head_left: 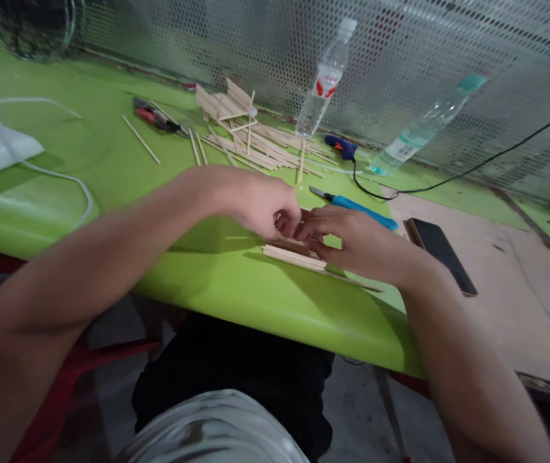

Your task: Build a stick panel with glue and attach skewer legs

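A small piece built from thin wooden sticks (pixel 294 257) lies near the table's front edge, under both hands. My left hand (pixel 275 206) reaches over it from the left, fingers curled down and closed; whatever is between the fingertips is hidden. From the right, my right hand (pixel 352 238) grips the same piece, thumb at its near side and fingers bent over the top. A thin stick (pixel 356 281) extends to the right under that wrist. Just beyond the right hand is a blue-handled utility knife (pixel 364 211), its blade pointing left.
Behind the hands lie many loose wooden sticks (pixel 270 151) and a chair-like stick model (pixel 229 103). Pliers (pixel 157 117), a water bottle (pixel 326 83), a green-capped bottle (pixel 419 135) and a blue glue gun (pixel 341 146) stand or lie further back. A phone (pixel 441 254) rests on a board (pixel 511 289).
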A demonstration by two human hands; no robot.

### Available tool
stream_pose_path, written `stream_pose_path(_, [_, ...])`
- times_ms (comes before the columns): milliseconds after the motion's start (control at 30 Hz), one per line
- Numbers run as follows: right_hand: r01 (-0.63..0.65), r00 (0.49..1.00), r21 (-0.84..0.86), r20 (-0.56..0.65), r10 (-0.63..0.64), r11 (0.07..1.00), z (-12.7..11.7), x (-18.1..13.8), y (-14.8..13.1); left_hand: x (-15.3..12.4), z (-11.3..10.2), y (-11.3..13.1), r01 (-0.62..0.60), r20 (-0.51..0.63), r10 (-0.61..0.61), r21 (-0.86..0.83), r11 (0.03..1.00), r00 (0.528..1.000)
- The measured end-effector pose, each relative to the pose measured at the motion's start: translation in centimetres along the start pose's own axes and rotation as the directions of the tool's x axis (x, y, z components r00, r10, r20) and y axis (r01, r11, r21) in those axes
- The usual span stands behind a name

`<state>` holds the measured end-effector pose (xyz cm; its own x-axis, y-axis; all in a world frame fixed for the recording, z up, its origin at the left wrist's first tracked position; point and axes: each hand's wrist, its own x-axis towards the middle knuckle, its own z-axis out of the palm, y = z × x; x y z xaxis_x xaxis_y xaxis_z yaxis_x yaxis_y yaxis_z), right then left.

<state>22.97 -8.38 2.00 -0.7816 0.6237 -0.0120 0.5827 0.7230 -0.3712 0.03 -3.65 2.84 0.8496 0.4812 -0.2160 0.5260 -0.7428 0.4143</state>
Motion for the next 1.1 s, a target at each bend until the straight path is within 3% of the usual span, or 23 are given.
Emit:
stream_pose_path(167, [-0.057,0.998,-0.019,0.017,0.058,0.998,-0.3,-0.5,0.3,0.1,0.1,0.3,0.011,-0.011,-0.011,0.021,1.0,1.0])
stream_pose_path(367, [0.021,0.998,-0.017,-0.052,-0.022,1.0,0.4,0.2,0.0,0.0,0.1,0.7,-0.023,-0.023,0.024,0.035,0.999,0.999])
stream_pose_path(567, [0.024,0.996,-0.011,-0.081,-0.025,1.0,0.6,0.0,0.8,-0.2,0.2,1.1,-0.003,-0.006,0.003,-0.005,1.0,1.0])
stream_pose_path(667, [0.005,0.993,-0.025,-0.12,-0.007,1.0,0.7,-0.1,1.2,0.1,0.4,1.3,-0.031,-0.048,0.032,0.004,1.0,0.998])
stream_pose_path(733, [-0.025,0.982,-0.011,-0.19,0.023,1.0,0.7,-0.2,1.2,0.4,0.5,1.4,-0.064,-0.136,0.07,0.051,0.997,0.988])
stream_pose_path(800, [-0.057,0.946,0.047,-0.316,0.069,0.997,0.7,-0.1,0.9,0.6,0.4,1.6,-0.097,-0.281,0.117,0.083,0.992,0.953])
stream_pose_path(900, [-0.096,0.833,0.146,-0.53,0.16,0.985,0.6,-0.2,0.2,0.6,0.2,1.9,-0.136,-0.496,0.137,0.038,0.99,0.858])
stream_pose_path(1000, [-0.15,0.737,0.16,-0.64,0.218,0.976,0.6,-0.3,-0.6,0.4,0.1,2.5,-0.163,-0.607,0.104,-0.043,0.986,0.788])
stream_pose_path(1100, [-0.168,0.692,0.145,-0.687,0.222,0.975,0.8,-0.4,-0.8,0.5,0.6,2.9,-0.189,-0.667,0.067,-0.112,0.976,0.742])
